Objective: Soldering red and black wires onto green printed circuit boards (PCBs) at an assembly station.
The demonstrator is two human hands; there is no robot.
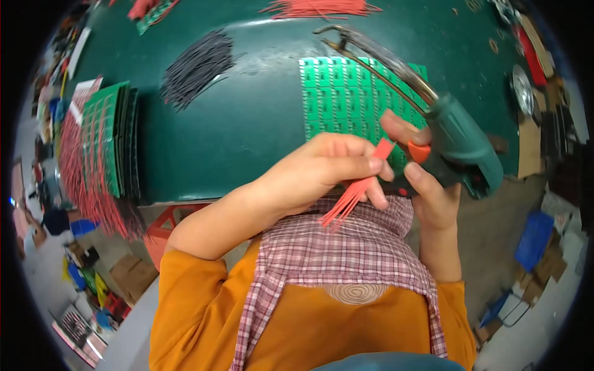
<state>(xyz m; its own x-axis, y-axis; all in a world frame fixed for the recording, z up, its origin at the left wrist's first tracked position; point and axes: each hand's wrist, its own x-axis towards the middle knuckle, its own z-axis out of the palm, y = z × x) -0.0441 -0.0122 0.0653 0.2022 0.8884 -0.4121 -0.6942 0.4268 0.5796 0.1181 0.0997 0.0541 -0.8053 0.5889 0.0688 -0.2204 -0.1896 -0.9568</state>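
Observation:
My left hand pinches a small bundle of short red wires between thumb and fingers, with their loose ends fanned down toward my apron. Close beside it, my right hand is wrapped around the grip of a green soldering gun with an orange trigger. The gun's metal barrel and thin feed tube point up and to the left, over a panel of green circuit boards. That panel lies flat on the table beyond my hands, its near part hidden by them.
A pile of black wires lies on the green table. More red wires are at the far edge. On the left, boards with red wires attached stand in a stack. A metal dish sits at the right.

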